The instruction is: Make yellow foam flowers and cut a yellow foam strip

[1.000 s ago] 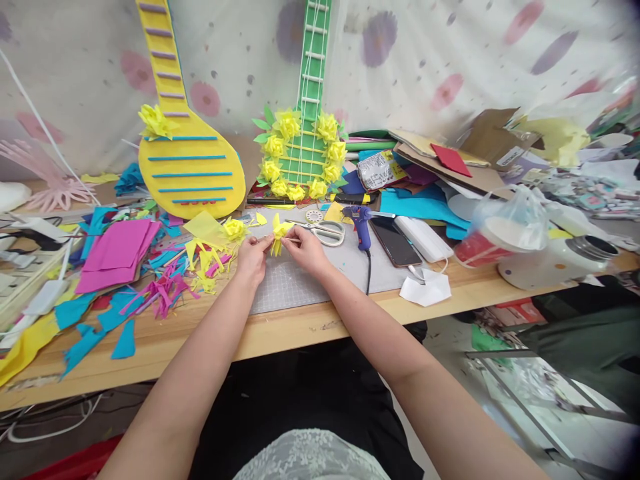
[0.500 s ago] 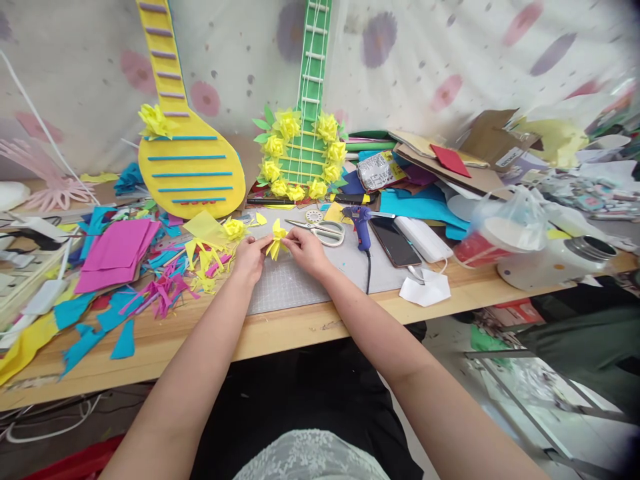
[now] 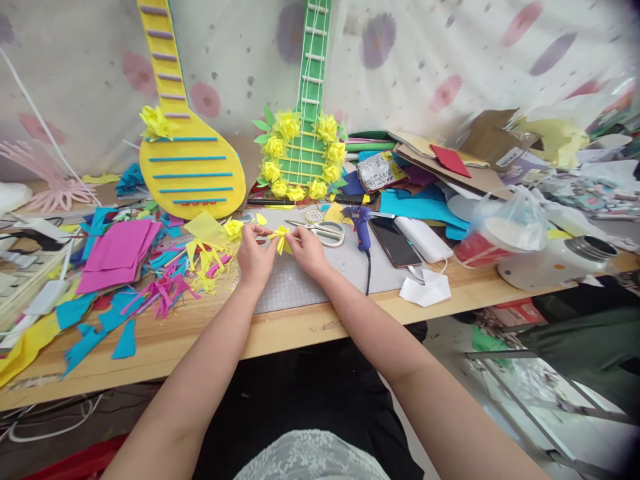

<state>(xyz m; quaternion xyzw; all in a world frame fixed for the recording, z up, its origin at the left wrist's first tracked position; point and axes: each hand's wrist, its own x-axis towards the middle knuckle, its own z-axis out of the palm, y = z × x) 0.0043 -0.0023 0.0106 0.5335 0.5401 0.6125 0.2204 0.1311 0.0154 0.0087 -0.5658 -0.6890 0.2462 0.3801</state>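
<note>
A small yellow paper flower (image 3: 281, 240) is pinched between my two hands, above the grey cutting mat (image 3: 295, 290). My left hand (image 3: 256, 257) grips it from the left with thumb and fingers. From the right, the fingertips of my right hand (image 3: 307, 250) are closed on the same flower. Scissors (image 3: 330, 231) with pale handles lie just behind my right hand. Another yellow paper flower (image 3: 233, 229) rests behind my left hand, near yellow paper scraps (image 3: 205, 263). A blue glue gun (image 3: 361, 227) lies right of the scissors.
Behind the mat stand a yellow paper guitar (image 3: 193, 170) and a green one (image 3: 300, 157) ringed with yellow flowers. Magenta sheets (image 3: 117, 253) and blue scraps cover the left. On the right are a phone (image 3: 395, 241), a white power bank (image 3: 424, 239), a bagged cup (image 3: 500, 240) and a flask (image 3: 555, 263).
My left hand has turned and shifted slightly right, its thumb and fingers now arched at the flower. The flower has tilted and its petals sit differently. My right hand has barely moved.
</note>
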